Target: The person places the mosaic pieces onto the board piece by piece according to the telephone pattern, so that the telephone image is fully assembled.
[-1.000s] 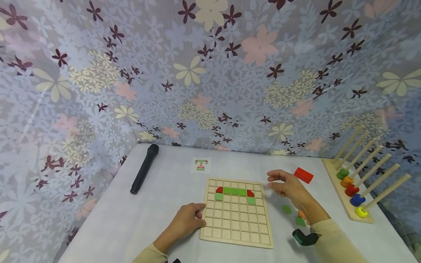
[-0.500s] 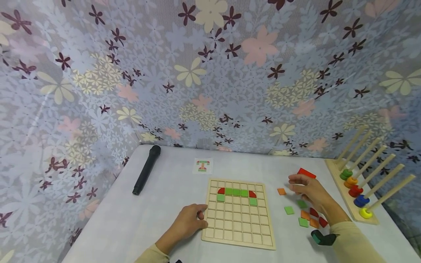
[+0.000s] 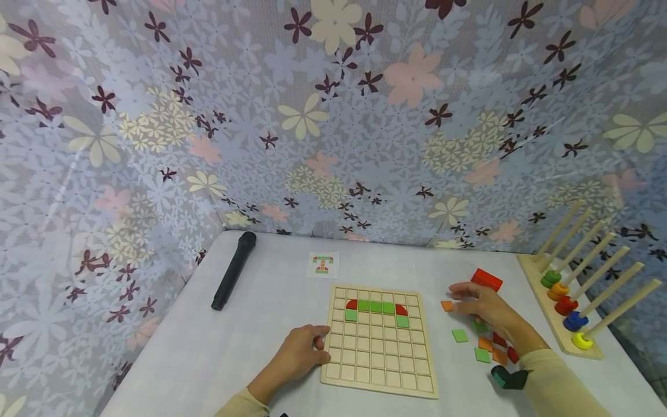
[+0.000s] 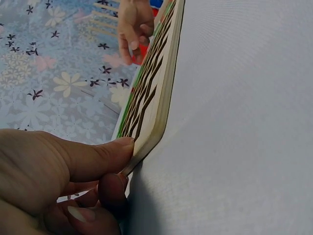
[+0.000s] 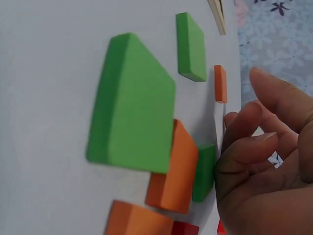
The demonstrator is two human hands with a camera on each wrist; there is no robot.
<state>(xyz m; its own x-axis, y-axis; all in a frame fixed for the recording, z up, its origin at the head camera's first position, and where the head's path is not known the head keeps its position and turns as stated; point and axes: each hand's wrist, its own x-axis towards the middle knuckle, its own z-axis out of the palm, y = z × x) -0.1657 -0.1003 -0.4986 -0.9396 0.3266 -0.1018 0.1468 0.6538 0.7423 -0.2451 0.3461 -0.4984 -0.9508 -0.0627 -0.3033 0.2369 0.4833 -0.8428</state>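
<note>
A wooden grid board [image 3: 380,362] lies on the table, holding red quarter pieces and green squares near its top. My left hand [image 3: 297,356] grips the board's left edge; in the left wrist view the thumb of that hand [image 4: 63,171] lies on the board's corner [image 4: 155,128]. To the right of the board, my right hand [image 3: 487,304] hovers with parted fingers beside a small orange square [image 3: 447,306]. In the right wrist view, the fingers of the right hand [image 5: 274,142] hold nothing visible, close to that orange square [image 5: 220,84] and several green and orange pieces.
Loose green, orange and red pieces lie below my right hand, near a green square [image 3: 460,336]. A red block [image 3: 487,280] is behind it. A peg rack [image 3: 560,307] with coloured rings stands far right. A pattern card [image 3: 322,264] and a black microphone [image 3: 234,271] lie toward the back.
My right hand moved right from beside the board's upper right corner, uncovering loose pieces, then came slightly left toward the orange square. My left hand has stayed at the board's edge.
</note>
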